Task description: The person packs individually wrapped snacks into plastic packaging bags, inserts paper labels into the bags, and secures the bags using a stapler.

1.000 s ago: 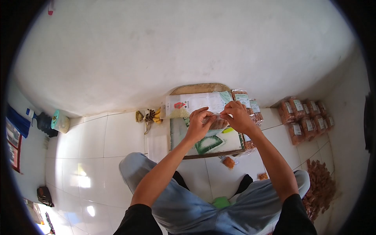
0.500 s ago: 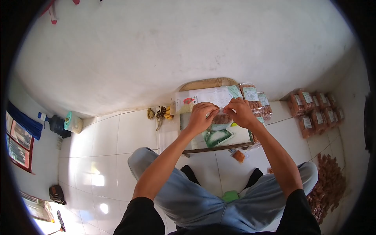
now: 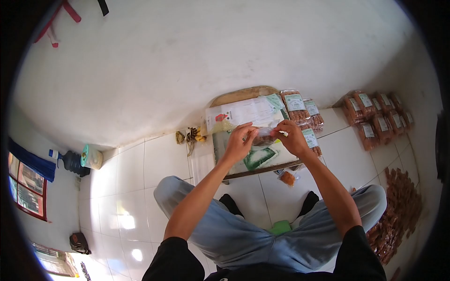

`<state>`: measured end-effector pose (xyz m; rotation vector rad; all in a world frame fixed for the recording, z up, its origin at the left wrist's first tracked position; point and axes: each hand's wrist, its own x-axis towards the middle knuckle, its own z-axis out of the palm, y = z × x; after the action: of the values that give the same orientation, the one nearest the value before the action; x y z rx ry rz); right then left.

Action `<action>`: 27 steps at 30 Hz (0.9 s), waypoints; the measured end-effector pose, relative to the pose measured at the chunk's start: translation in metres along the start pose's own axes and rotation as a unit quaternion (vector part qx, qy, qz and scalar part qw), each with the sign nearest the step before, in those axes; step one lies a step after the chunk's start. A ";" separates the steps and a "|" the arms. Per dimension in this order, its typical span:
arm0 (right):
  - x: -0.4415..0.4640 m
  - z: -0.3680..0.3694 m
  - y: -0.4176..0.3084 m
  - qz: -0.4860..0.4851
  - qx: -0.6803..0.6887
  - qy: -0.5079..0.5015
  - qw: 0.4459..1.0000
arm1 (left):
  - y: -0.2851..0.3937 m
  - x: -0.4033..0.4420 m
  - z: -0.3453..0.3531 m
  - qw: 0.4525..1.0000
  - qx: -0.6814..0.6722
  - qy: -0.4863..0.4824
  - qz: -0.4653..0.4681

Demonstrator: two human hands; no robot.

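A small clear plastic bag with brown contents (image 3: pixel 264 140) is held between my two hands above a low table (image 3: pixel 262 172). My left hand (image 3: pixel 239 143) pinches the bag's left side between thumb and fingers. My right hand (image 3: pixel 291 138) is closed on its upper right edge. Beneath the bag lies a white sack with a green print (image 3: pixel 259 159). Behind my hands are a white printed sheet (image 3: pixel 239 114) and green-and-white labels (image 3: pixel 275 102). Labelled packs of brown pieces (image 3: pixel 295 105) stand beside my right hand.
More labelled packs (image 3: pixel 367 109) are stacked on the floor at right, near a heap of small brown packets (image 3: pixel 396 213). Bananas (image 3: pixel 200 136) lie left of the table. An orange-brown packet (image 3: pixel 287 178) sits under its front edge. A green object (image 3: pixel 281 227) is between my legs.
The view has shifted slightly. My hands have lowered a little toward me with the bag, and its clear top now shows stretched between my fingers.
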<state>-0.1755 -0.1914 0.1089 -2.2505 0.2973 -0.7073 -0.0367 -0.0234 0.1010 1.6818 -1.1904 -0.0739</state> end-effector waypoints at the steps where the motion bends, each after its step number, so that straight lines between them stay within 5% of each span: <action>1: -0.001 -0.001 -0.004 0.012 0.027 0.010 1.000 | -0.001 0.000 0.002 1.000 -0.001 -0.002 0.001; 5: -0.006 0.003 0.007 -0.022 0.013 0.017 1.000 | -0.003 0.000 0.002 1.000 0.009 0.024 0.002; 10: -0.009 0.014 0.024 0.131 0.170 -0.006 0.977 | -0.011 0.001 0.002 0.999 0.049 0.004 0.003; 13: -0.006 0.010 0.015 0.132 0.189 -0.010 0.973 | -0.010 0.002 0.001 0.999 0.045 0.013 0.000; 16: 0.000 0.004 -0.006 0.067 0.142 0.004 0.988 | -0.009 0.004 0.000 0.998 0.055 0.013 -0.001; 23: 0.015 0.013 -0.011 0.132 0.115 -0.069 0.982 | -0.011 0.000 -0.001 0.996 0.079 -0.002 0.028; 25: 0.017 0.015 -0.007 0.182 0.260 -0.044 0.947 | -0.009 0.001 -0.001 0.997 0.071 0.001 0.011; 27: 0.020 0.016 -0.001 0.196 0.261 -0.051 0.944 | -0.008 0.004 0.000 0.996 0.083 -0.014 -0.002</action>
<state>-0.1497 -0.1897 0.1087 -1.6471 0.4355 -0.3948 -0.0292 -0.0270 0.0966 1.8340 -1.2421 -0.0004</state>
